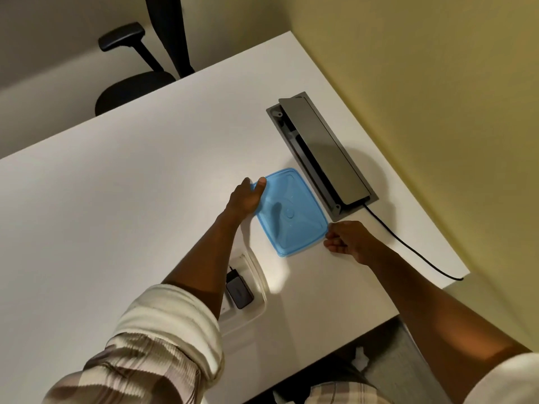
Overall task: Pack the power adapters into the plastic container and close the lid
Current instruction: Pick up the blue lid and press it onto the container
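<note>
Now your left hand [246, 199] pinches the far corner of the thin blue lid [290, 212] lying on the desk [116, 185]; your right hand [345, 237] curls at its near corner. It looks light and bendy, so lift by the edges. A black adapter [239, 290] sits in the clear container [256, 275] nearer you

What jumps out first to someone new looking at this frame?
The blue lid in the middle of the white desk, with the left hand gripping its far-left corner and the right hand at its near-right corner. Next, the clear container nearer the person, partly under the left forearm, with a black power adapter inside. Behind the lid, a grey cable hatch stands open.
</note>
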The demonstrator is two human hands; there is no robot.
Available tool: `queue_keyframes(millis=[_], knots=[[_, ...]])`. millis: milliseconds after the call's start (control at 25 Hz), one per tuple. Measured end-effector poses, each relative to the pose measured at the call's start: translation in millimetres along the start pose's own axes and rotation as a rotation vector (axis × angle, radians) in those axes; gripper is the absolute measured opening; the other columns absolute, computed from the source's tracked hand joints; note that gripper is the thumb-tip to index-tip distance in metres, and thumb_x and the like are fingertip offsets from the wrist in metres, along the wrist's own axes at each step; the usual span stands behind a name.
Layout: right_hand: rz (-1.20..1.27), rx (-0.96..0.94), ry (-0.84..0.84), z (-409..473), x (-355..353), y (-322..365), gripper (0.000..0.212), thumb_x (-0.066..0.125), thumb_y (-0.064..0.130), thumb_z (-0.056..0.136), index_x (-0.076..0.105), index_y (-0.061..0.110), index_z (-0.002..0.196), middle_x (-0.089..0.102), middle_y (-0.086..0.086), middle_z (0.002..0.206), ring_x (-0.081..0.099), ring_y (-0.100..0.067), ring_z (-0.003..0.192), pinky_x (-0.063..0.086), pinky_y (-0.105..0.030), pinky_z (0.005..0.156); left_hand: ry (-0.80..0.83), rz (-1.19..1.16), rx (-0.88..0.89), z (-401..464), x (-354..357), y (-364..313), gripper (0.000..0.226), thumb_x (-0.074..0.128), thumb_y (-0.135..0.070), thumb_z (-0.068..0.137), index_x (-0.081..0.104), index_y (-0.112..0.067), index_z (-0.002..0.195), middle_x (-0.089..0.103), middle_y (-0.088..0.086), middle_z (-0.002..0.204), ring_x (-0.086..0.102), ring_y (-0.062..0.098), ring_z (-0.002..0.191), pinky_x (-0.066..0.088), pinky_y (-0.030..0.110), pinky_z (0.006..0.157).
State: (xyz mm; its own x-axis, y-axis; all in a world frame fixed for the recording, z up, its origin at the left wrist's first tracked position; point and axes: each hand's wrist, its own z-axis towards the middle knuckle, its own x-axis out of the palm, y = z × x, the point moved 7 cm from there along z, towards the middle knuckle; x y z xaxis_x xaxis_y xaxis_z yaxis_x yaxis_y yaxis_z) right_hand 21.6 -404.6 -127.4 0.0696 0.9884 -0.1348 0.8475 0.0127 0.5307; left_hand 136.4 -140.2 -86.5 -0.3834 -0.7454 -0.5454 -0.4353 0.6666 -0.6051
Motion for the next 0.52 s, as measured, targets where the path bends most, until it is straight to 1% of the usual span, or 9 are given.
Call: queue_keyframes(millis=[120, 160, 200, 240, 280, 320, 400, 480, 520], knots=[[-0.025, 0.01, -0.004, -4, 6, 0, 0.023, 0.06, 0.021, 0.093, 0.063, 0.0, 0.103, 0.067, -0.016, 0.081, 0.067, -0.023, 0.071, 0.059, -0.033, 0.068, 0.002, -0.059, -0.024, -8, -4, 2, 0.074, 0.03, -0.06, 0.101, 0.038, -0.004, 0.149, 0.04, 0.016, 0.158, 0.038, 0.033, 0.145, 0.028, 0.039, 0.118], [-0.023, 0.006, -0.003, -6, 8, 0, 0.023, 0.06, 0.021, 0.094, 0.062, 0.0, 0.104, 0.066, -0.016, 0.082, 0.067, -0.023, 0.071, 0.059, -0.034, 0.069, -0.012, -0.061, -0.018, -12, -8, 3, 0.068, 0.03, -0.059, 0.101, 0.046, -0.008, 0.143, 0.046, 0.014, 0.152, 0.042, 0.032, 0.141, 0.03, 0.039, 0.114], [-0.018, -0.003, -0.007, -9, 10, 0, 0.023, 0.059, 0.02, 0.094, 0.061, 0.0, 0.105, 0.066, -0.017, 0.084, 0.067, -0.024, 0.071, 0.059, -0.035, 0.07, -0.032, -0.059, -0.007, -15, -12, 4, 0.056, 0.031, -0.058, 0.101, 0.057, -0.014, 0.124, 0.055, 0.011, 0.135, 0.049, 0.031, 0.126, 0.034, 0.039, 0.105], [-0.001, -0.016, -0.012, -11, 12, 2, 0.023, 0.059, 0.019, 0.094, 0.061, 0.0, 0.105, 0.065, -0.017, 0.085, 0.066, -0.024, 0.071, 0.058, -0.036, 0.071, -0.06, -0.056, 0.011, -19, -17, 5, 0.046, 0.031, -0.056, 0.102, 0.058, -0.018, 0.099, 0.057, 0.007, 0.112, 0.05, 0.029, 0.107, 0.036, 0.037, 0.093], [0.021, -0.031, -0.021, -15, 15, 5, 0.022, 0.059, 0.018, 0.094, 0.06, 0.0, 0.106, 0.064, -0.017, 0.085, 0.066, -0.025, 0.071, 0.058, -0.037, 0.072, -0.095, -0.074, 0.037, -24, -23, 3, 0.046, 0.032, -0.053, 0.103, 0.05, -0.015, 0.085, 0.054, 0.005, 0.095, 0.047, 0.027, 0.094, 0.035, 0.035, 0.084], [0.037, -0.047, -0.034, -19, 18, 9, 0.021, 0.059, 0.017, 0.094, 0.06, -0.001, 0.105, 0.063, -0.017, 0.084, 0.066, -0.025, 0.071, 0.058, -0.038, 0.073, -0.12, -0.096, 0.056, -30, -30, 3, 0.05, 0.033, -0.051, 0.104, 0.049, -0.008, 0.083, 0.053, 0.006, 0.087, 0.046, 0.026, 0.089, 0.034, 0.035, 0.08], [0.055, -0.099, -0.053, -31, 26, 21, 0.02, 0.059, 0.017, 0.093, 0.06, -0.001, 0.103, 0.061, -0.016, 0.081, 0.065, -0.025, 0.069, 0.058, -0.038, 0.075, -0.151, -0.153, 0.112, -45, -44, 6, 0.058, 0.031, -0.049, 0.105, 0.062, -0.001, 0.099, 0.063, 0.011, 0.096, 0.052, 0.023, 0.092, 0.038, 0.034, 0.084], [0.033, -0.167, -0.073, -45, 36, 37, 0.022, 0.059, 0.019, 0.091, 0.061, -0.001, 0.1, 0.06, -0.018, 0.083, 0.064, -0.025, 0.069, 0.057, -0.036, 0.074, -0.183, -0.208, 0.143, -64, -62, 12, 0.061, 0.026, -0.054, 0.104, 0.066, -0.011, 0.119, 0.065, 0.001, 0.113, 0.056, 0.019, 0.104, 0.04, 0.032, 0.094], [0.01, -0.212, -0.081, -53, 41, 45, 0.022, 0.059, 0.02, 0.091, 0.061, 0.0, 0.098, 0.061, -0.019, 0.085, 0.063, -0.026, 0.07, 0.056, -0.035, 0.072, -0.198, -0.24, 0.14, -75, -70, 17, 0.062, 0.025, -0.057, 0.103, 0.066, -0.015, 0.122, 0.064, -0.002, 0.118, 0.056, 0.017, 0.108, 0.039, 0.031, 0.096]])
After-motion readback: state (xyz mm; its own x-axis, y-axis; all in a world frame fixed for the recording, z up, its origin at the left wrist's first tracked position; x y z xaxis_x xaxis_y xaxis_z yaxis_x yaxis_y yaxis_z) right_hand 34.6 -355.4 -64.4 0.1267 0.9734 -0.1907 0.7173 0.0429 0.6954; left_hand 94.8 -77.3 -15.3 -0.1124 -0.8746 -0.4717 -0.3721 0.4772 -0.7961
